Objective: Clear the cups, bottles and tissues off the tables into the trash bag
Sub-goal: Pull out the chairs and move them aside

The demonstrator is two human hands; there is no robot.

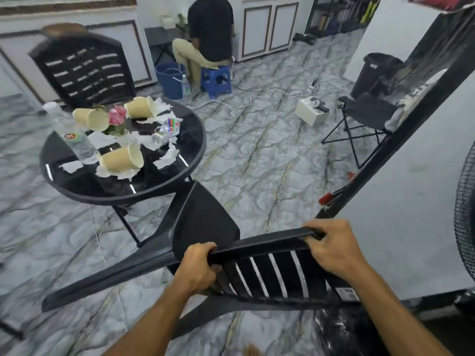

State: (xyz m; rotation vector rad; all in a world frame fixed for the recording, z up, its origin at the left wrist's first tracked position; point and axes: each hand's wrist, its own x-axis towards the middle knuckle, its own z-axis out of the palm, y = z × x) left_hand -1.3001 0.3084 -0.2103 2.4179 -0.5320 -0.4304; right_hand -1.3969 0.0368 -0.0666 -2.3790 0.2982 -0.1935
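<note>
A round black glass table (pixel 77 186) stands at the left. On it lie three tan paper cups on their sides (pixel 122 158) (pixel 90 118) (pixel 140 107), an upright clear water bottle (pixel 73 136), a crushed clear bottle (pixel 164 134) and several torn white tissues (pixel 167 158). A small pink flower pot (pixel 117 119) stands among them. My left hand (pixel 198 268) and my right hand (pixel 331 249) both grip the top rail of a black plastic chair (pixel 270 276) in front of me. A black trash bag (pixel 344 330) hangs at the lower right.
A second black chair (pixel 84 68) stands behind the table. A person sits on a blue stool (pixel 217 80) beside a blue bucket (pixel 171 79). A folding chair (pixel 365 116), black bin (pixel 377 73), white box, floor cables and a fan (pixel 465 217) are at the right.
</note>
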